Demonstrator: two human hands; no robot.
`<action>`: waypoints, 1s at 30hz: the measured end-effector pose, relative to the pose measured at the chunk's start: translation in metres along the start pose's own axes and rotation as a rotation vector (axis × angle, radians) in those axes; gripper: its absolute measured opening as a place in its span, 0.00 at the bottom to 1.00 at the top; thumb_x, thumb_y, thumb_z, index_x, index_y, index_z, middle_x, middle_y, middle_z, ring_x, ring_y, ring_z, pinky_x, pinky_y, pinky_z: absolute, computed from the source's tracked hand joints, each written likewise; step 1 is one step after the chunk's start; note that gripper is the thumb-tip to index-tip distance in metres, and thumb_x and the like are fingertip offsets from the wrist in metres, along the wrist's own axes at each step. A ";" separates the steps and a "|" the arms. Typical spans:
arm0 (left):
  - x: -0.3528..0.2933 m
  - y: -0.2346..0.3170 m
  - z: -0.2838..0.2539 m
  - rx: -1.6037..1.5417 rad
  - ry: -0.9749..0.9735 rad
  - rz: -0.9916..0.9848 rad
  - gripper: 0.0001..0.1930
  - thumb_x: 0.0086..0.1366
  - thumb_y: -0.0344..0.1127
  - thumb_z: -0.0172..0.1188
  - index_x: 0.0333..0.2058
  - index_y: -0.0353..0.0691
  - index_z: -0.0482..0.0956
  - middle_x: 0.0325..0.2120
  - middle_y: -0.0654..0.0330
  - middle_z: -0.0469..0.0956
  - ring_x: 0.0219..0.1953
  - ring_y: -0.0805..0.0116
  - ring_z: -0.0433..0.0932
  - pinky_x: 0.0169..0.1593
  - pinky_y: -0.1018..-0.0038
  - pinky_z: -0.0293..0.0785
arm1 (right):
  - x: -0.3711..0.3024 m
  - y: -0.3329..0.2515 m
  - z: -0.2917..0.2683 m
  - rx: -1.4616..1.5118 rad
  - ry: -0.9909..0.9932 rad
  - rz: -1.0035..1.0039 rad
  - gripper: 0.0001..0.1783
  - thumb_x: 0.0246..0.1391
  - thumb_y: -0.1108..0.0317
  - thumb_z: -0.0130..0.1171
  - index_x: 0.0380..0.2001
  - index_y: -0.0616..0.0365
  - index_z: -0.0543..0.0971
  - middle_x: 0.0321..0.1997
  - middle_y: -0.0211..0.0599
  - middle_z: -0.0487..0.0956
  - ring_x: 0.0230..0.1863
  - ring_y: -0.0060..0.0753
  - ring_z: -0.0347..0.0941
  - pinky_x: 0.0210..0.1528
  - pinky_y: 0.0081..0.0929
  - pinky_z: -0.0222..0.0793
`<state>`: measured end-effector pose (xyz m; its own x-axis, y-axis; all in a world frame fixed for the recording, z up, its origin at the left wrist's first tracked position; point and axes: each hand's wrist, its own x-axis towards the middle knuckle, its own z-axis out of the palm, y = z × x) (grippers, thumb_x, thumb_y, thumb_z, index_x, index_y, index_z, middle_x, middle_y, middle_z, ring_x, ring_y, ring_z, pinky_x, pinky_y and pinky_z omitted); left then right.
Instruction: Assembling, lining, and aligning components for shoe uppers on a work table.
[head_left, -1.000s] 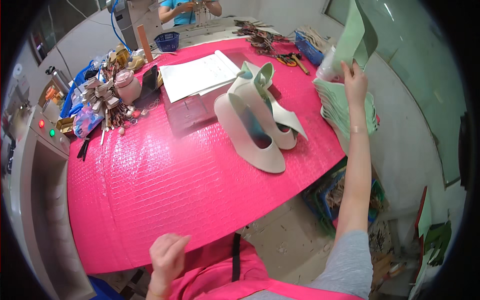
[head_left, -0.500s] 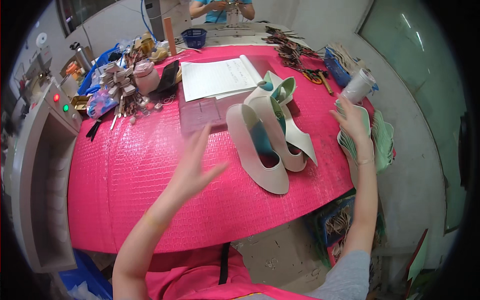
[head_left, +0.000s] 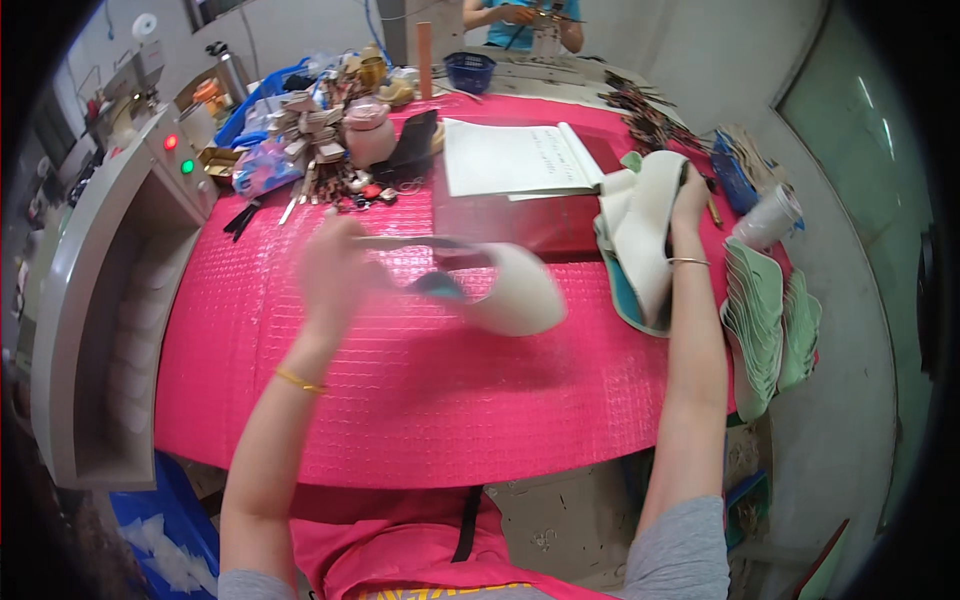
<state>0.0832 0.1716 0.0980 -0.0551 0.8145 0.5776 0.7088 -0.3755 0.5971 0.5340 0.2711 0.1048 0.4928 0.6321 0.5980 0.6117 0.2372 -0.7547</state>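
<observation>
My left hand (head_left: 335, 262), smeared by motion, grips the heel end of a white shoe upper (head_left: 522, 292) with teal lining. The upper hangs above the pink tabletop, its rounded toe turned to the right. On the right, my right hand (head_left: 690, 205) is closed around the edge of a bundle of white shoe uppers (head_left: 645, 225). Teal and green lining shows along that bundle's edges, and its lower end is near or on the table. How many pieces are in it I cannot tell.
Green curved pieces (head_left: 755, 315) stand stacked at the right edge, beside a white roll (head_left: 768, 215). An open notebook (head_left: 510, 160) lies at the back. Left of it are a pink jar (head_left: 369, 135) and a grey machine housing (head_left: 95, 290). Another person (head_left: 510, 25) works beyond the table.
Both hands were empty and spread. My left hand now holds one upper, drawn leftward from the group. My right hand has closed on the others. The view has shifted.
</observation>
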 end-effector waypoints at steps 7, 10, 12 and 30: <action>-0.051 -0.035 -0.102 0.677 -0.652 -0.337 0.14 0.46 0.34 0.54 0.35 0.45 0.77 0.25 0.51 0.77 0.30 0.52 0.76 0.36 0.60 0.72 | 0.002 -0.082 0.042 -0.515 -0.266 -0.465 0.29 0.43 0.75 0.49 0.53 0.66 0.62 0.53 0.52 0.67 0.57 0.45 0.61 0.57 0.31 0.55; -0.089 -0.040 -0.124 0.499 -0.680 -0.370 0.14 0.47 0.33 0.53 0.36 0.44 0.75 0.22 0.50 0.76 0.28 0.51 0.75 0.34 0.59 0.71 | -0.142 -0.205 0.053 0.293 -0.430 -0.238 0.27 0.45 0.75 0.54 0.52 0.61 0.65 0.46 0.50 0.69 0.52 0.41 0.63 0.54 0.30 0.58; -0.109 -0.032 -0.126 0.349 -0.637 -0.316 0.14 0.48 0.33 0.53 0.37 0.43 0.75 0.21 0.48 0.75 0.26 0.50 0.75 0.32 0.58 0.71 | -0.195 -0.190 0.057 0.058 -0.864 -0.407 0.39 0.44 0.59 0.62 0.57 0.61 0.58 0.57 0.50 0.61 0.58 0.42 0.58 0.57 0.34 0.56; -0.228 -0.031 -0.188 -0.068 0.355 -0.355 0.13 0.54 0.31 0.56 0.40 0.37 0.74 0.29 0.50 0.77 0.26 0.61 0.78 0.30 0.71 0.73 | -0.319 -0.263 0.145 0.877 -0.919 0.446 0.25 0.52 0.75 0.50 0.55 0.59 0.62 0.39 0.31 0.72 0.37 0.20 0.68 0.38 0.15 0.66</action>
<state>-0.0582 -0.0856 0.0525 -0.5280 0.7012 0.4791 0.5566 -0.1404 0.8188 0.1262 0.1141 0.0730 -0.2577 0.9584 0.1225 -0.2564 0.0544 -0.9650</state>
